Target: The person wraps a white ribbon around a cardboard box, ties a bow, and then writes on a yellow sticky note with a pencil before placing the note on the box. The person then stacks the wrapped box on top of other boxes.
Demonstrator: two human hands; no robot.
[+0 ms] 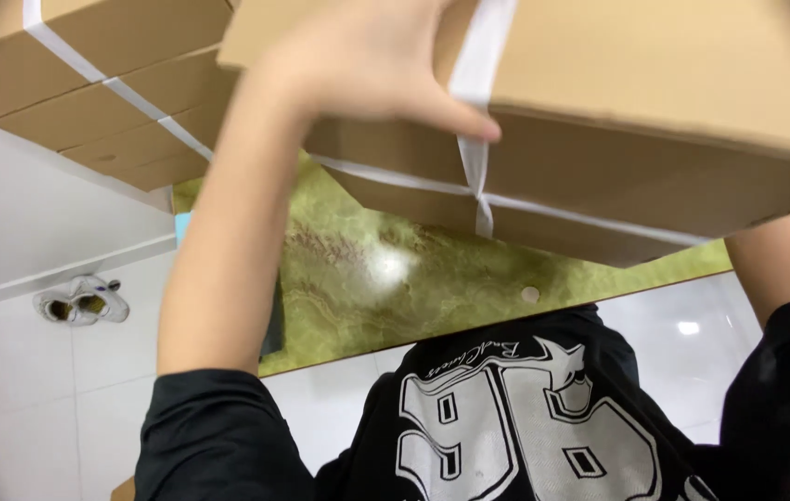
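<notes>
The left hand (367, 60) lay flat on top of a bundle of flattened cardboard boxes (617, 139), its fingers (464, 122) spread loosely rather than clamped, the thumb reaching down to the white strap (478, 158) where that strap crossed the bundle's near edge. The hand pressed on the bundle more than it gripped it. The bundle sat lifted above the green marbled surface (385, 269), tilted so that its near corner dipped toward the person, and a second white strap ran across its side and met the first in a knot just below the thumb.

The right hand was out of sight behind the bundle; only the right forearm (784, 260) showed, rising under the bundle's right end, so I could not tell how its fingers were set.

To the left of the bundle, a second stack of strapped cardboard (89, 83) lay further back, also bound with white tape. Below the bundle, the green surface carried a bright spot of reflected light and a small round hole near its front edge. Further below, the person's black shirt with a large white print (525, 427) filled the lower view, over a white tiled floor (33, 408). A pair of pale slippers (81, 301) stood on that floor, well left of the bundle.
</notes>
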